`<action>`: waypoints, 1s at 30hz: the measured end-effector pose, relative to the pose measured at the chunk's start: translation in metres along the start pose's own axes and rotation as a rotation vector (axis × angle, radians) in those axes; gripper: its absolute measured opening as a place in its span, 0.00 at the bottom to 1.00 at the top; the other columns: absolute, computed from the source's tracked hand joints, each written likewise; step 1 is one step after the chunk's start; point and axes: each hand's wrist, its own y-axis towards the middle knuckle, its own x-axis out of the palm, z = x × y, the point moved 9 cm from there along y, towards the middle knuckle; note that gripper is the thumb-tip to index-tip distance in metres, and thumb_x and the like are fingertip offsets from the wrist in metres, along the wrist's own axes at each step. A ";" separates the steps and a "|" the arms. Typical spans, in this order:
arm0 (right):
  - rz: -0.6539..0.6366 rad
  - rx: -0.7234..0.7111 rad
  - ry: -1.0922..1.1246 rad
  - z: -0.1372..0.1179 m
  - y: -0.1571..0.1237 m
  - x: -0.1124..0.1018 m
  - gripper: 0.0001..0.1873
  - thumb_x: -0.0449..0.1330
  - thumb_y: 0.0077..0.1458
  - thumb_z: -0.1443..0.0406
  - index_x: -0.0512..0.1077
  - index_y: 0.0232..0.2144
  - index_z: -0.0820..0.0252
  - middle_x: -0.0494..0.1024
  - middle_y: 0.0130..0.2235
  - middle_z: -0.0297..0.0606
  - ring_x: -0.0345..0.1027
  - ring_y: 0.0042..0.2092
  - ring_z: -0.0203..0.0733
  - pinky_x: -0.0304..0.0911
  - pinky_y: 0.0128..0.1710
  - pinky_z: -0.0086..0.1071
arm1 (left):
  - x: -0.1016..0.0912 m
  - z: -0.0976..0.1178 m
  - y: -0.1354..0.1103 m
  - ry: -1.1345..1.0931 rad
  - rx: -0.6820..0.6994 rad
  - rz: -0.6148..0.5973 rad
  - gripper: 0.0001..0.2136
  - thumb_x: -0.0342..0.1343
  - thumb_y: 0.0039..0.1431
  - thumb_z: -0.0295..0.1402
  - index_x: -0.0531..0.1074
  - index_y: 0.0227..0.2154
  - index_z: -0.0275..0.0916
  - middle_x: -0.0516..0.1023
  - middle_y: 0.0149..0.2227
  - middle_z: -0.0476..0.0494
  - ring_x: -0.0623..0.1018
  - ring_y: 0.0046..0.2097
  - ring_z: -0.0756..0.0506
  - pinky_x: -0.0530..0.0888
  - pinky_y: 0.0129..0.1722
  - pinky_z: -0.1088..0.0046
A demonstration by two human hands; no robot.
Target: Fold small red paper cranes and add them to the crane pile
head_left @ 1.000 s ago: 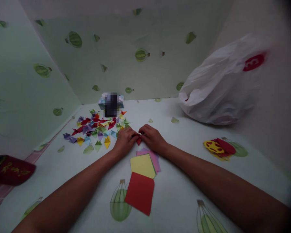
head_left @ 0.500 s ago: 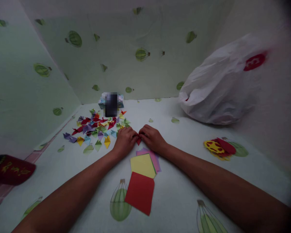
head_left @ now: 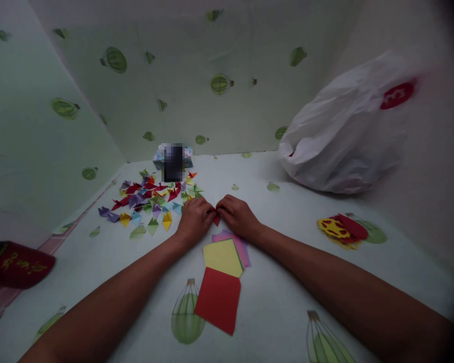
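Between my fingertips is a small folded piece of red paper, its pointed end showing below them. My left hand pinches it from the left, and my right hand pinches it from the right. Much of the paper is hidden by the fingers. Just below the hands lie pink and purple paper sheets, partly covered by a yellow square sheet. A red square sheet overlaps the yellow one, nearer to me. Left of my left hand spreads a pile of colourful folded paper pieces.
A white plastic bag stands at the back right. Yellow and red paper cut-outs lie in front of it. At the left edge is a red can. Behind the folded pieces sits a box, partly behind a blurred dark object.
Almost nothing differs. Both hands keep their pinch on the red paper in the same place, and the view has shifted very slightly.
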 end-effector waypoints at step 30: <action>0.014 0.018 0.084 0.001 0.001 -0.002 0.08 0.56 0.56 0.75 0.70 0.30 0.59 0.72 0.32 0.36 0.67 0.36 0.40 0.60 0.39 0.33 | 0.002 -0.006 0.003 -0.207 -0.053 -0.019 0.08 0.58 0.57 0.25 0.75 0.24 0.38 0.73 0.29 0.47 0.74 0.35 0.46 0.69 0.39 0.68</action>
